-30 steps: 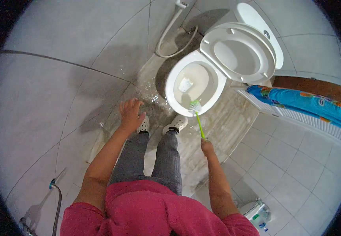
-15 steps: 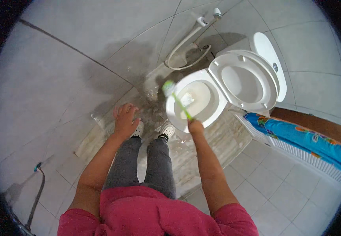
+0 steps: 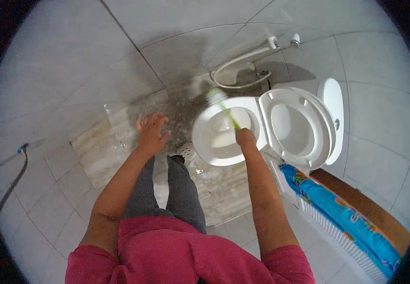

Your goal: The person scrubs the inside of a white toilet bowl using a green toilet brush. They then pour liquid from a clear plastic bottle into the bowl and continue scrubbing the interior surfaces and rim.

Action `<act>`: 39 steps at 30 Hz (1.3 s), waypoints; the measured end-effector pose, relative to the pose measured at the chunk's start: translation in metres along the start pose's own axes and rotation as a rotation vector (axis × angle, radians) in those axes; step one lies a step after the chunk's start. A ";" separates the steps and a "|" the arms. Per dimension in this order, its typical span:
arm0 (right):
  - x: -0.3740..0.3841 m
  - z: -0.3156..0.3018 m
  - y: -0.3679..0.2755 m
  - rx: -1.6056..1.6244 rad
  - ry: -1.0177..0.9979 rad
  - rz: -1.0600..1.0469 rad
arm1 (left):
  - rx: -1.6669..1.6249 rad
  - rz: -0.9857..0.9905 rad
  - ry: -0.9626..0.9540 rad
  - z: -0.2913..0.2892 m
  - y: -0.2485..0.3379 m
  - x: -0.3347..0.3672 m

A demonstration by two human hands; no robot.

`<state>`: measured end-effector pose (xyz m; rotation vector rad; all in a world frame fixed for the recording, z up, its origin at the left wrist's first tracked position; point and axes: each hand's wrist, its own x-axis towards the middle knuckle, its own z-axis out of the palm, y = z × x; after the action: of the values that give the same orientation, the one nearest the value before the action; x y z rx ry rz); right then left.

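My right hand (image 3: 246, 137) is closed round the green handle of a toilet brush (image 3: 228, 113). The brush's white and green head is blurred and sits over the far left part of the toilet bowl's rim (image 3: 203, 150). Cloudy, pale water shows inside the white bowl. Behind it the seat and lid (image 3: 315, 128) stand raised against the cistern. My left hand (image 3: 152, 132) hangs in the air left of the bowl, fingers spread, holding nothing. Below it lies the wet, marbled floor.
A white hand spray with its hose (image 3: 236, 61) hangs on the wall behind the bowl. To the right, a blue patterned cloth (image 3: 342, 213) drapes over a white slatted door (image 3: 328, 241). A dark hose with a blue tap (image 3: 22, 149) is on the left.
My view has turned, so the toilet and cloth sit lower in the picture. The brush remains in my right hand, its head still near the bowl's far left rim. My left hand stays spread.
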<state>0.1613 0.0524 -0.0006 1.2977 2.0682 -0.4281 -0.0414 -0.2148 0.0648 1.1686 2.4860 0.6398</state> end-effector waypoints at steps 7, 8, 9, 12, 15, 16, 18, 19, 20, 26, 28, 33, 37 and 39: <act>-0.040 0.030 0.015 -0.052 -0.177 -0.286 | -0.009 -0.118 0.054 0.023 0.020 -0.024; -0.048 0.036 0.021 -0.044 -0.183 -0.273 | -0.009 -0.134 0.027 0.024 0.026 -0.026; -0.046 0.033 0.028 -0.109 -0.210 -0.312 | -0.018 -0.138 0.036 0.025 0.030 -0.029; -0.024 0.025 0.039 -0.114 -0.123 -0.331 | -0.027 -0.155 0.036 0.015 0.038 -0.029; 0.014 0.042 0.061 0.173 0.112 -0.174 | -0.013 -0.174 0.027 0.008 0.043 -0.026; 0.028 0.056 0.070 0.306 0.199 -0.094 | 0.001 -0.156 0.049 0.008 0.044 -0.026; 0.040 0.075 0.085 0.476 0.178 -0.043 | 0.007 -0.121 0.064 0.008 0.049 -0.022; 0.035 0.084 0.084 0.500 0.220 -0.140 | 0.006 -0.116 0.055 0.008 0.050 -0.021; 0.022 0.077 0.074 0.443 0.148 -0.148 | 0.007 -0.123 0.049 0.009 0.050 -0.023; -0.015 0.065 0.102 0.247 0.087 -0.024 | -0.007 -0.091 0.040 0.012 0.071 -0.016; -0.012 0.076 0.122 0.332 0.096 0.081 | -0.019 -0.075 0.029 0.015 0.075 -0.012; 0.015 0.080 0.134 0.163 0.248 -0.068 | -0.008 -0.020 -0.002 0.020 0.086 -0.003; 0.028 0.033 0.102 0.358 0.155 0.117 | 0.025 -0.038 -0.109 0.021 0.085 -0.001; 0.019 0.050 0.124 0.336 0.145 0.163 | 0.034 -0.043 -0.131 0.017 0.088 0.001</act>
<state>0.2836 0.0931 -0.0425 1.7262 2.0463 -0.6441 0.0220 -0.1601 0.0961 1.1283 2.4135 0.4940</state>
